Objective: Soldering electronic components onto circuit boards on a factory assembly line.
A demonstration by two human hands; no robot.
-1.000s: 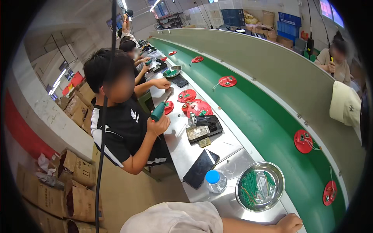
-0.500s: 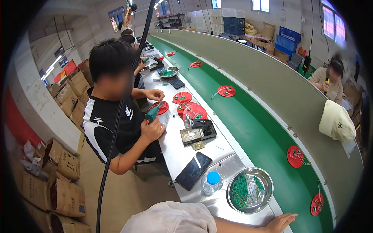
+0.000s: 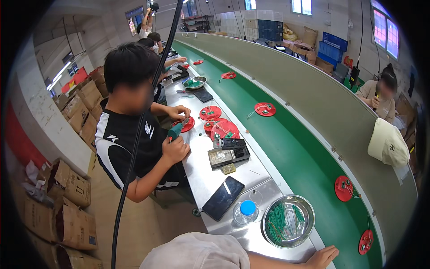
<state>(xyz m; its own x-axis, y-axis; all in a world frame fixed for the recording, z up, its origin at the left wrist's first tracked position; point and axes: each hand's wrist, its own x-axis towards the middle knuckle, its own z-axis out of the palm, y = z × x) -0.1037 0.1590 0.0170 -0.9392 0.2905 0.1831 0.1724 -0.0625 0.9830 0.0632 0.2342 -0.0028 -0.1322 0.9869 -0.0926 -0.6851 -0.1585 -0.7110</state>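
Observation:
My left hand (image 3: 323, 258) rests at the table's edge beside the green conveyor belt (image 3: 291, 139), with nothing visible in it; its fingers are loosely bent over the edge and partly cut off by the frame. A pale sleeve covers my upper arm. Nearest to this hand is a round steel bowl (image 3: 311, 229) holding several thin green wires (image 3: 278, 220). Beside the bowl stands a clear jar with a blue lid (image 3: 247, 207). On the belt close by lies a red disc with a small circuit board and wires (image 3: 365, 242). My right hand is out of view.
Left of me a co-worker holds a green tool (image 3: 175, 131) over a red disc (image 3: 188, 124). A dark phone (image 3: 223, 197), a black soldering stand (image 3: 235, 152) and more red discs (image 3: 225, 130) lie on the steel table. A tall panel (image 3: 309, 103) borders the belt; a cable (image 3: 130, 175) hangs down.
The red discs on the belt have shifted a little toward me. My left hand's fingers, stretched out over the belt before, are drawn back and more bent. The co-worker's hands moved slightly.

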